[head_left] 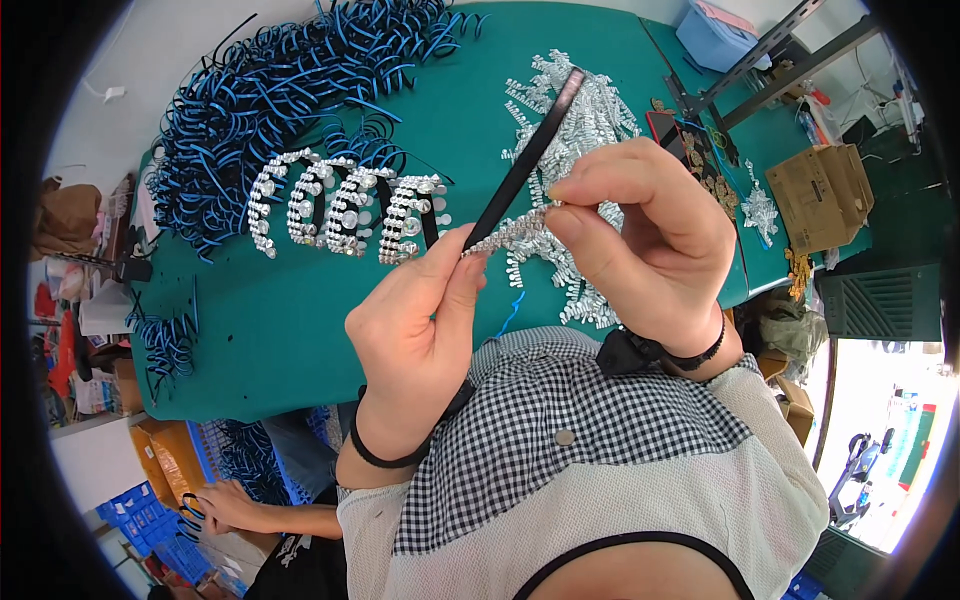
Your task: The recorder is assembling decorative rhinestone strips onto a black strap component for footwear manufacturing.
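Observation:
My left hand (415, 310) pinches the lower end of a black strap (525, 160) together with one end of a rhinestone trim (508, 233). The strap slants up and away to the right, its far tip shiny. Thumb and forefinger of my right hand (655, 235) are closed on the trim's other end, so it stretches between both hands above the table. Left of my hands stand several curved bands set with rhinestones (350, 205). Beyond my right hand lies a pile of loose silvery rhinestone trims (590, 125), partly hidden by it.
A big heap of curled black-and-blue strips (280, 120) covers the far left of the green table (290, 330); a smaller bunch (168, 345) lies at its left edge. A cardboard box (820, 200) and metal bars (775, 70) are at right. Another person's hand (230, 507) shows lower left.

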Action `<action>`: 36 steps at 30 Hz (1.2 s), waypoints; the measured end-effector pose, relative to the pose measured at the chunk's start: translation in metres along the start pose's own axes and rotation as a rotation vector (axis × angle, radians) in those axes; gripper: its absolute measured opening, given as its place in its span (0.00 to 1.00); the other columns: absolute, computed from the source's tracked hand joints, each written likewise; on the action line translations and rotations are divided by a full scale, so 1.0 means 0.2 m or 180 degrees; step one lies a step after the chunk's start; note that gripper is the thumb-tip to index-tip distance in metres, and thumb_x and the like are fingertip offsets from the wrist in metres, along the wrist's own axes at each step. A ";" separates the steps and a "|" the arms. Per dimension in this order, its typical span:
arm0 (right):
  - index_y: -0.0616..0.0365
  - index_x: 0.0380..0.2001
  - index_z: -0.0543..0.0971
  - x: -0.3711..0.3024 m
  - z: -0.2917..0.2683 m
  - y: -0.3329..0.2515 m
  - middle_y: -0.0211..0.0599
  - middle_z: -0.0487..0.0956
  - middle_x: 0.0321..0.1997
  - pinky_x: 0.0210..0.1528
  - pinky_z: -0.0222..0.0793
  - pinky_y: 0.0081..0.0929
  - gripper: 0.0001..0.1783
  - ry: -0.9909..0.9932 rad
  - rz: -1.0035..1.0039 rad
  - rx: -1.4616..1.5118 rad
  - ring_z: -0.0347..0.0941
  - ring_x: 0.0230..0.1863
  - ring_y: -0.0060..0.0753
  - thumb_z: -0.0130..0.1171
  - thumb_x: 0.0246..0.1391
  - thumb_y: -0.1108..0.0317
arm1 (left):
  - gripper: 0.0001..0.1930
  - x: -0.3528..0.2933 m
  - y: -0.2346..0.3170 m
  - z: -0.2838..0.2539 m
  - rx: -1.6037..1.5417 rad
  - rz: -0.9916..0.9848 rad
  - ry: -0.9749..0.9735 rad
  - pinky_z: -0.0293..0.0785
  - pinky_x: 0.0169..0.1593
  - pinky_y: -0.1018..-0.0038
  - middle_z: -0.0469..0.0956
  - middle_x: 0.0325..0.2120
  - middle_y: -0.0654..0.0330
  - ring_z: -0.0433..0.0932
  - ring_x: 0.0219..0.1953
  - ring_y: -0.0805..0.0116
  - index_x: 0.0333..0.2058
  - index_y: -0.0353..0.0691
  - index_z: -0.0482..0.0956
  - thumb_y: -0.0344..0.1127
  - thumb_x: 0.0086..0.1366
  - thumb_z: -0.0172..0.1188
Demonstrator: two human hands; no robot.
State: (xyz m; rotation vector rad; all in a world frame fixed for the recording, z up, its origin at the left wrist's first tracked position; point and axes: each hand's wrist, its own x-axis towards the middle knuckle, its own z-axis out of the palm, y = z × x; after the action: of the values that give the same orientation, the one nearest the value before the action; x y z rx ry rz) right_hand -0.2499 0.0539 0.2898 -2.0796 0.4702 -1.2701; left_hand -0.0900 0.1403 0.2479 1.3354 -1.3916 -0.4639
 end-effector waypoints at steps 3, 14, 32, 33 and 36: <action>0.63 0.28 0.77 0.02 0.04 0.04 0.34 0.76 0.26 0.26 0.67 0.16 0.09 0.0512 -0.0099 -0.0013 0.72 0.25 0.21 0.61 0.39 0.81 | 0.10 0.01 0.00 0.01 0.0065 0.0089 -0.0049 0.76 0.29 0.81 0.79 0.27 0.54 0.79 0.26 0.72 0.41 0.27 0.76 0.24 0.60 0.54; 0.68 0.31 0.76 0.01 0.03 0.06 0.39 0.75 0.32 0.35 0.66 0.20 0.10 0.0491 0.0074 0.0147 0.71 0.34 0.26 0.58 0.41 0.86 | 0.09 0.01 0.00 0.02 0.0240 0.0202 0.0071 0.75 0.30 0.81 0.78 0.25 0.56 0.78 0.25 0.73 0.39 0.27 0.77 0.23 0.59 0.56; 0.64 0.30 0.73 0.04 0.05 0.15 0.28 0.73 0.26 0.30 0.66 0.15 0.09 0.0505 0.1904 0.1778 0.69 0.28 0.15 0.59 0.47 0.70 | 0.08 0.03 -0.05 0.04 0.0532 0.0606 -0.0001 0.72 0.29 0.82 0.78 0.23 0.56 0.76 0.23 0.74 0.36 0.27 0.77 0.24 0.58 0.58; 0.64 0.29 0.74 0.03 0.05 0.17 0.27 0.73 0.26 0.30 0.66 0.15 0.09 0.0211 0.2003 0.2109 0.69 0.28 0.15 0.58 0.49 0.68 | 0.08 0.03 -0.06 0.05 0.0540 0.0612 0.0000 0.72 0.29 0.82 0.78 0.23 0.56 0.76 0.23 0.74 0.36 0.27 0.77 0.24 0.58 0.58; 0.62 0.27 0.75 0.00 0.10 0.19 0.26 0.73 0.25 0.31 0.65 0.16 0.07 0.0558 0.1959 0.2040 0.68 0.26 0.16 0.54 0.50 0.69 | 0.07 0.04 -0.10 0.07 -0.0223 -0.0184 -0.0099 0.73 0.29 0.83 0.78 0.23 0.57 0.76 0.24 0.76 0.34 0.26 0.78 0.26 0.60 0.55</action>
State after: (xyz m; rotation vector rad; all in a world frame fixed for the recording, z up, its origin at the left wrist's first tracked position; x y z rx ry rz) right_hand -0.2309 0.0333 0.2568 -1.1701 0.6195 -1.0425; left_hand -0.0914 0.1214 0.2300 1.3192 -1.3528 -0.5694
